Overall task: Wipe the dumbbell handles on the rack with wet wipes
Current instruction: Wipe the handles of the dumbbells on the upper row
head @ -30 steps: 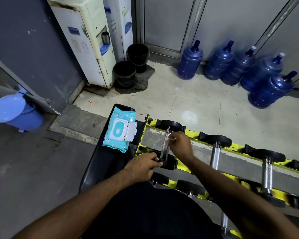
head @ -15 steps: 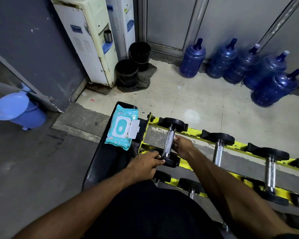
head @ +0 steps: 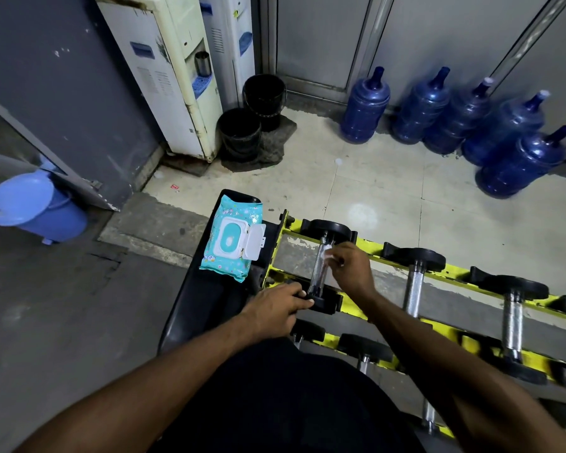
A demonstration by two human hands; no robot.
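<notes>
A yellow rack [head: 370, 246] carries several black-ended dumbbells with steel handles. My right hand [head: 350, 269] pinches a small white wet wipe [head: 327, 255] against the upper part of the leftmost dumbbell's handle [head: 317, 273]. My left hand [head: 275, 310] grips that dumbbell's near black end [head: 324, 302], fingers curled over it. A teal pack of wet wipes [head: 232, 246] lies with its white lid flipped open on a black bench pad [head: 206, 302] just left of the rack.
More dumbbells [head: 412, 286] [head: 512, 318] sit to the right on the rack, and a lower row [head: 363, 351] shows near my body. Two black buckets [head: 252, 116], water dispensers [head: 174, 76], several blue water jugs [head: 445, 116] and a blue bin [head: 33, 207] stand around.
My right hand has slid with the wipe from the lower part of the handle back up toward the far end. My left hand stays on the near end.
</notes>
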